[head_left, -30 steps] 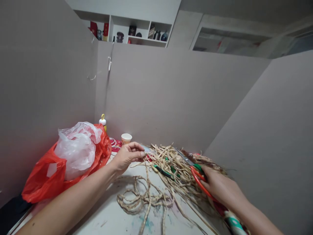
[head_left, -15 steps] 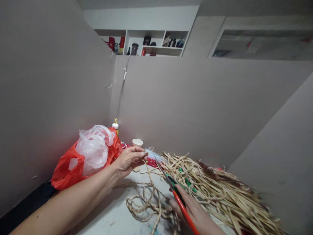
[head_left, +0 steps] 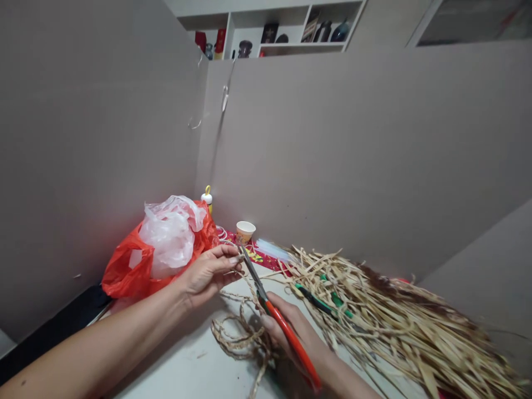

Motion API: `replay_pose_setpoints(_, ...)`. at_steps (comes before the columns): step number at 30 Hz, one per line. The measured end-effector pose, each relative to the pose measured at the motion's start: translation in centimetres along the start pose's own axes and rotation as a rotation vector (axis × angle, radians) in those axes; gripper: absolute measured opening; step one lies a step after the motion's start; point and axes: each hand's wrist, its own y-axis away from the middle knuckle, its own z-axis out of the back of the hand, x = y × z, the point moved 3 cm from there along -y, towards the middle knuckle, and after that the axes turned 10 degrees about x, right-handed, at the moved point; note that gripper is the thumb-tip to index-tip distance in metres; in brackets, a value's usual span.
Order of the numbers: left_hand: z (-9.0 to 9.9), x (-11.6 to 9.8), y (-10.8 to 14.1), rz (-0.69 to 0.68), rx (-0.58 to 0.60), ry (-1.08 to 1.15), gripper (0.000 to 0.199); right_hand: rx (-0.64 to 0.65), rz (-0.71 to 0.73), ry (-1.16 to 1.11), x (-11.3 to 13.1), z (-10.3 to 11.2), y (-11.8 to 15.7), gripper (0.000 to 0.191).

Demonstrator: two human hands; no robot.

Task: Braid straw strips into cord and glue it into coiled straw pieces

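I am observing left hand [head_left: 208, 276] pinching braided cord [head_left: 238, 344] near end, left of straw pile [head_left: 409, 332]; right hand [head_left: 310, 339] gripping scissors [head_left: 287, 330], likewise left. Judging cord light, pliable, rough: favouring hold close to tip.

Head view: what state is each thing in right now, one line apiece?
Left hand: grip closed on braided cord
Right hand: grip closed on scissors
Scissors: blade tips at left hand; blade gap unclear
Braided cord: loosely looped
Paper cup: upright, uncovered
White plastic bag: crumpled
Red plastic bag: crumpled
Bottle: upright, capped, partly hidden
Straw strips: loose heap
Green-and-black tool: lying among strips
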Motion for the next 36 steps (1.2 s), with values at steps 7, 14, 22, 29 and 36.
replay_pose_setpoints(7,2.2,0.3,0.6,0.008,0.010,-0.020,0.023,0.053,0.007,-0.135,-0.7,-1.3,-0.7,0.031)
replay_pose_setpoints(14,2.8,0.3,0.5,0.024,-0.019,-0.088,0.026,0.088,-0.061,-0.352,-1.6,-2.3,-0.8,0.035)
replay_pose_setpoints(22,2.7,-0.3,0.3,-0.001,-0.024,-0.160,0.027,0.041,-0.095,-0.465,-1.7,-2.7,-1.0,0.038)
replay_pose_setpoints(29,2.8,-1.2,0.1,-0.039,-0.055,-0.231,0.025,-0.032,-0.086,-0.318,-2.4,-2.4,-0.8,0.038)
replay_pose_setpoints(36,2.6,-1.8,0.3,-0.246,-0.150,-0.509,0.022,-0.119,-0.098,0.420,-2.6,-1.1,-0.8,0.026)
